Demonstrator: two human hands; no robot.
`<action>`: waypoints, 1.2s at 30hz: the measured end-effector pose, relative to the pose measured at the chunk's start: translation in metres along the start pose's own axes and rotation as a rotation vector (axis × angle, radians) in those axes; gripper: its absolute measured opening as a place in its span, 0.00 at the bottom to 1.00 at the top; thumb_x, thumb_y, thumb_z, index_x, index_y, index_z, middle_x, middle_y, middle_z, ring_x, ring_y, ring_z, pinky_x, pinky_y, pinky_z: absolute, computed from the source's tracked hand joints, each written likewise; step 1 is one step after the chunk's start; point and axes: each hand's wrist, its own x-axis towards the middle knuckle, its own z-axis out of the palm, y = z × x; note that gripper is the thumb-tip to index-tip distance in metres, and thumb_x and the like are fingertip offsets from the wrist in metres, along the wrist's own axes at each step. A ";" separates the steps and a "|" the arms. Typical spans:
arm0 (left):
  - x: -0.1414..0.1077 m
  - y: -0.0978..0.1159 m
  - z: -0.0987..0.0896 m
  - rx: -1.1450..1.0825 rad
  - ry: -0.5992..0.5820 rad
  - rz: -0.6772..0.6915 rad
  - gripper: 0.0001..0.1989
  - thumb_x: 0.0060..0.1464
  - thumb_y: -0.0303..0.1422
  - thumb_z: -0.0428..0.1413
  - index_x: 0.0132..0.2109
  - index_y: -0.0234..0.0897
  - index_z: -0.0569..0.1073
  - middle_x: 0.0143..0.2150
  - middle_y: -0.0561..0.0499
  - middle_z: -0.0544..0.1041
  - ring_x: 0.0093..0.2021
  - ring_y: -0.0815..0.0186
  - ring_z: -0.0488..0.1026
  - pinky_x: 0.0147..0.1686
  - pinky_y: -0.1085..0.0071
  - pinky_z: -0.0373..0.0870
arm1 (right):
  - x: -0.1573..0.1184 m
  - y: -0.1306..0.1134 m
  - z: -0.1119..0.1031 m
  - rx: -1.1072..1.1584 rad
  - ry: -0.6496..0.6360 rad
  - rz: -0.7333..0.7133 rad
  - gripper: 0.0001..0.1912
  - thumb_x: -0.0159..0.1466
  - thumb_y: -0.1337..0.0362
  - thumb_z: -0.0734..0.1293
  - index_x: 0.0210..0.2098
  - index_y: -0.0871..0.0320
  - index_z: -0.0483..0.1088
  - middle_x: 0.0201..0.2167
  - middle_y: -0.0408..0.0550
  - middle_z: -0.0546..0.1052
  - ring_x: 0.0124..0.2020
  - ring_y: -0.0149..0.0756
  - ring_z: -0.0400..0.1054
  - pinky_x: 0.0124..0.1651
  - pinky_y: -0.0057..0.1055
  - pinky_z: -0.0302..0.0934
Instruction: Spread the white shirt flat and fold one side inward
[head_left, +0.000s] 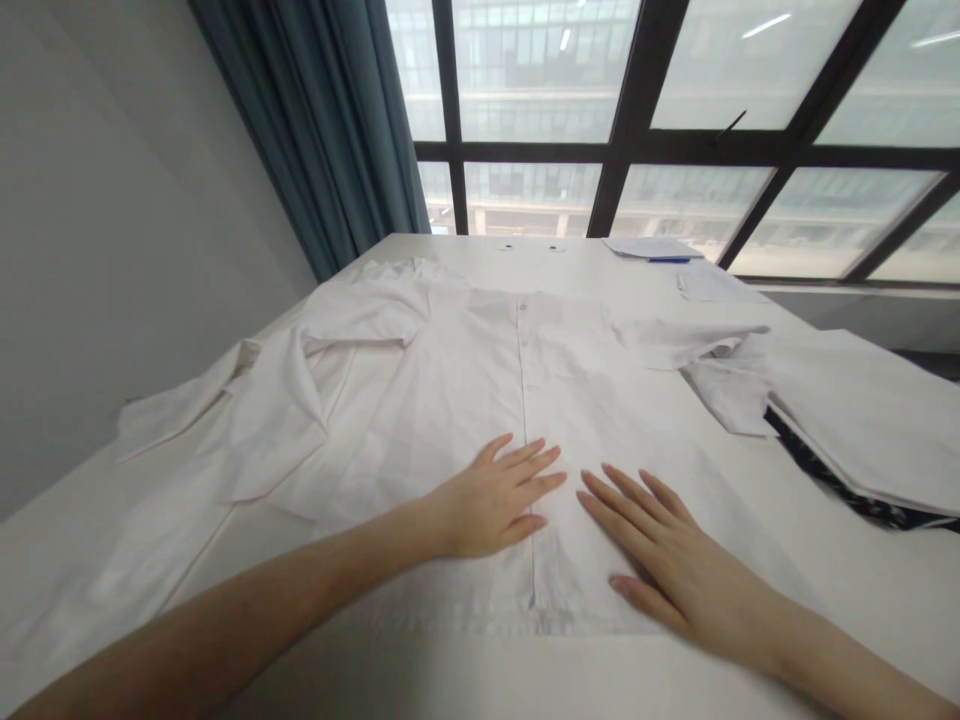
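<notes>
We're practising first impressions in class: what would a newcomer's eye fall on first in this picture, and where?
Probably the left hand and right hand, palms down near the lower middle, on a white shirt spread across the table. Next, perhaps, the blue curtain at upper left and the bright, dark-framed window beside it.

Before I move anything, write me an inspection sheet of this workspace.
Surface: white table, largely covered by cloth.
Job's things: white shirt spread out, button front upward, some wrinkles.
Clutter: papers and blue pen toward the far end; white cloth over a black patterned layer at right; more white cloth at left.
Hands: left hand across the button line, right hand beside it; both open, palms down on the shirt.
Cables: nothing seen.
Surroundings: blue curtain, dark-framed windows, grey wall.
</notes>
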 end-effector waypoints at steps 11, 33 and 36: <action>-0.013 0.002 -0.003 -0.038 -0.045 0.055 0.26 0.67 0.42 0.46 0.68 0.43 0.57 0.71 0.42 0.56 0.71 0.54 0.50 0.67 0.50 0.42 | 0.025 0.029 -0.035 0.142 0.014 0.040 0.19 0.72 0.60 0.57 0.59 0.53 0.69 0.57 0.53 0.74 0.59 0.43 0.67 0.63 0.54 0.57; -0.010 -0.105 0.004 0.214 0.036 -0.575 0.32 0.68 0.48 0.35 0.70 0.33 0.52 0.73 0.38 0.49 0.73 0.56 0.44 0.68 0.56 0.43 | 0.078 0.120 0.023 -0.115 0.112 0.480 0.31 0.71 0.51 0.49 0.68 0.59 0.55 0.69 0.57 0.57 0.69 0.47 0.49 0.67 0.48 0.47; -0.030 -0.107 0.006 0.257 0.052 -0.584 0.32 0.68 0.48 0.35 0.70 0.33 0.52 0.73 0.39 0.48 0.72 0.56 0.45 0.68 0.56 0.44 | 0.065 0.125 0.024 -0.126 0.103 0.506 0.33 0.71 0.49 0.48 0.68 0.61 0.54 0.69 0.57 0.57 0.70 0.45 0.49 0.67 0.48 0.48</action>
